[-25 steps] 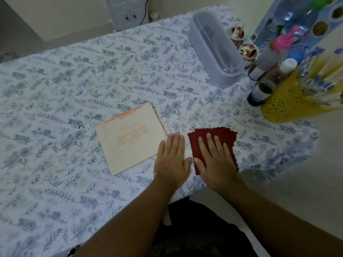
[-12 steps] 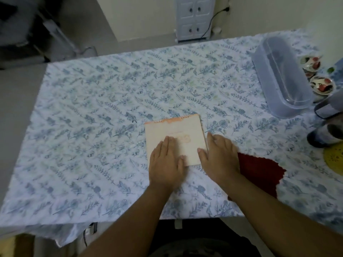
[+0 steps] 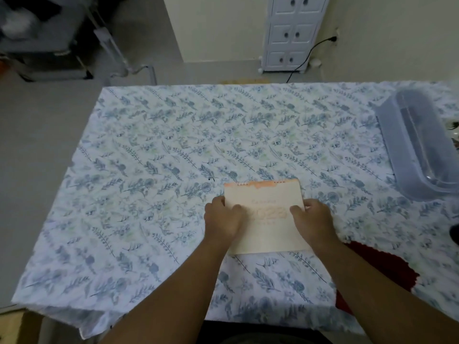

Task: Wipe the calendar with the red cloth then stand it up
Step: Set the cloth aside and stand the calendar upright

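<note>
The cream desk calendar point(image 3: 267, 194), printed "2023" with an orange spiral edge at its far side, sits on the floral tablecloth near the table's front. My left hand point(image 3: 223, 218) grips its left edge, thumb on the cover. My right hand point(image 3: 313, 219) grips its right edge the same way. Whether the far edge is lifted off the cloth I cannot tell. The red cloth point(image 3: 382, 265) lies flat to the right, near the front edge, partly hidden under my right forearm; neither hand touches it.
A long clear plastic container point(image 3: 419, 145) lies at the table's right side. A dark object point(image 3: 454, 230) peeks in at the right frame edge. The tablecloth point(image 3: 173, 150) covers the table. Beyond the far edge stand a white cabinet point(image 3: 293, 31) and a power cord.
My right hand left the red cloth and moved onto the calendar. Both hands went from lying flat to gripping the calendar's two side edges. The camera view swung left.
</note>
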### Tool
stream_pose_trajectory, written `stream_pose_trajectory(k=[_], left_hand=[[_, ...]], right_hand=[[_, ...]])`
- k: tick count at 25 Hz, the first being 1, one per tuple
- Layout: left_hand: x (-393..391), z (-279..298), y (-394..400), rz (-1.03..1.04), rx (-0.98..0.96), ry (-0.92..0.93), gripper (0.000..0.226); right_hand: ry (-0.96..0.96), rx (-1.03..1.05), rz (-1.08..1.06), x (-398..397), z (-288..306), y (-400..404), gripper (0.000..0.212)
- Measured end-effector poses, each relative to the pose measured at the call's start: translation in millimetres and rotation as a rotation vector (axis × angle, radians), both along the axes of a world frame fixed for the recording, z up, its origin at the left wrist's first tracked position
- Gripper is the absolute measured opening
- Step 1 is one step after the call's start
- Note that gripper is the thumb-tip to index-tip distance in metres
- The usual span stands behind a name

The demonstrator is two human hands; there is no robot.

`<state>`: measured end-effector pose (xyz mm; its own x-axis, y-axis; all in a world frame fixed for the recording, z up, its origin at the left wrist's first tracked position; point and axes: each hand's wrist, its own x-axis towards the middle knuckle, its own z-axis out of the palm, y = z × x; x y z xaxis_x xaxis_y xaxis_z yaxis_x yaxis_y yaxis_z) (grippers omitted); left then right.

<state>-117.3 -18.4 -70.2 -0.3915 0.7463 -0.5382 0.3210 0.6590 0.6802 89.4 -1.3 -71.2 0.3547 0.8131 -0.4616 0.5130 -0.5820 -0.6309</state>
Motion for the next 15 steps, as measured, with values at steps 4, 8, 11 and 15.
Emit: stream_pose_trajectory(k=[4,8,11,15], left_hand=[[-15.3,6.1,9.8,0.156,0.033,-0.179,0.035],[-30.6,21.8,38.4,0.187,0.178,-0.262,0.025],[-47.6,44.6,82.9,0.166,0.346,-0.246,0.026],[-72.8,72.4,158.2,0.083,0.514,-0.131,0.043]], right_hand=[[0.209,-0.014,-0.199,-9.8,5.8,17.9,0.014],[0.266,0.091,-0.191,-29.7,17.1,51.3,0.024],[0.304,0.256,-0.150,-46.5,32.5,91.7,0.039],[0.289,0.401,-0.058,-65.6,58.3,169.0,0.042]])
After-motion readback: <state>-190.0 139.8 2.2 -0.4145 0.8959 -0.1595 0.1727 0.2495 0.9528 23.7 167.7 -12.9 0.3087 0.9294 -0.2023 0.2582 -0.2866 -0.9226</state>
